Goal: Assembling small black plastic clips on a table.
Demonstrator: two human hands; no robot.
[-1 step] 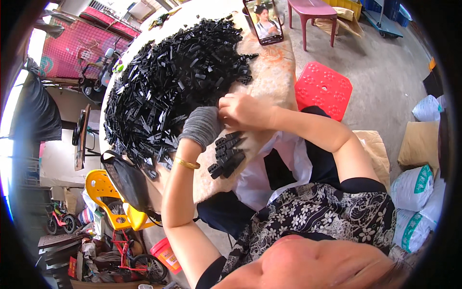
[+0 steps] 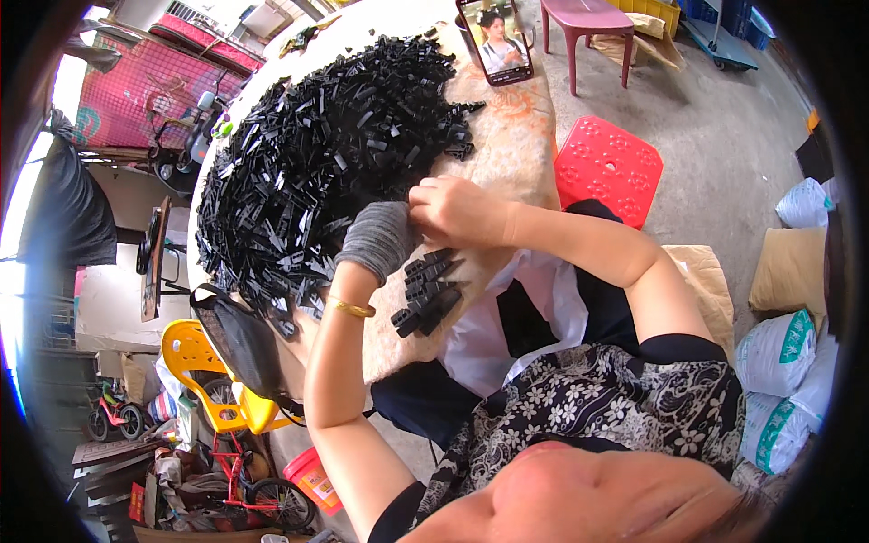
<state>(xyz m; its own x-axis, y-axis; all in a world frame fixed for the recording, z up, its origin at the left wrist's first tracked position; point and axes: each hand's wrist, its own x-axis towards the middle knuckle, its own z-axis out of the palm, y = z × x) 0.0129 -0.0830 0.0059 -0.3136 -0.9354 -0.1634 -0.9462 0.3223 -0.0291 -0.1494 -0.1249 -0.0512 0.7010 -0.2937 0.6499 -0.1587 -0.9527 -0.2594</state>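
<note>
My left hand (image 2: 377, 237), in a grey knitted glove, meets my bare right hand (image 2: 457, 212) over the near part of the table. Both have their fingers curled inward and pressed close together. Whatever lies between the fingertips is hidden. Beyond them spreads a big heap of small black plastic clips (image 2: 326, 154), reaching close to the gloved fingers. Just below my hands, a small group of black plastic pieces (image 2: 427, 294) lies in a rough row on the patterned tablecloth (image 2: 385, 339).
A phone (image 2: 496, 41) showing a picture stands at the table's far right. Right of the table are a red plastic stool (image 2: 608, 170) and a maroon stool (image 2: 588, 23). A yellow chair (image 2: 188, 357) with a black bag (image 2: 237, 339) is at left. White sacks (image 2: 774, 353) stand far right.
My right hand has shifted very slightly to the left, still against the gloved hand. The heap and the row of pieces look the same.
</note>
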